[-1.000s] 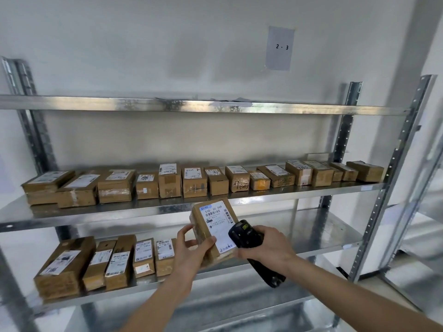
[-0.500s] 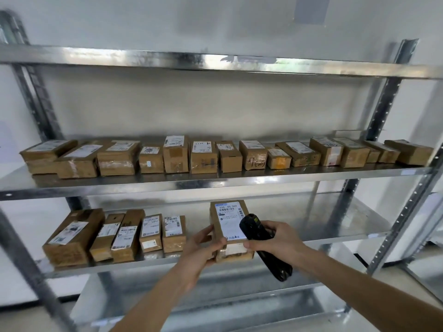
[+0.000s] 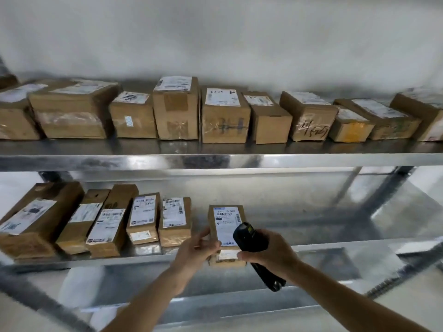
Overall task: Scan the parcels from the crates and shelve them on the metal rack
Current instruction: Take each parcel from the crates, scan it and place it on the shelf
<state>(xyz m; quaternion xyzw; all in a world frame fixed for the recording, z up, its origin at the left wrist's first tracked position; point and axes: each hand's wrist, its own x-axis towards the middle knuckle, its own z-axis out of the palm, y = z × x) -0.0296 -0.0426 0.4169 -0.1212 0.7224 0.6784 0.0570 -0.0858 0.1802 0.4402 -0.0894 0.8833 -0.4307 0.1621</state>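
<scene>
A small brown parcel (image 3: 225,226) with a white label lies on the middle shelf (image 3: 311,250) of the metal rack, at its front edge. My left hand (image 3: 196,252) grips its left side, thumb on top. My right hand (image 3: 271,255) holds a black handheld scanner (image 3: 251,243) and its thumb presses the parcel's near end. The scanner's head covers the label's lower right corner. Several labelled parcels (image 3: 143,219) stand in a row to the left on the same shelf.
The upper shelf (image 3: 215,159) carries a full row of brown parcels (image 3: 225,116) from left to right. The middle shelf's right half shows bare metal. A lower shelf (image 3: 215,305) runs below my forearms. A white wall stands behind the rack.
The parcel has come down from mid-air onto the middle shelf, to the right of the row. Both hands moved forward with it, and the camera moved closer to the rack.
</scene>
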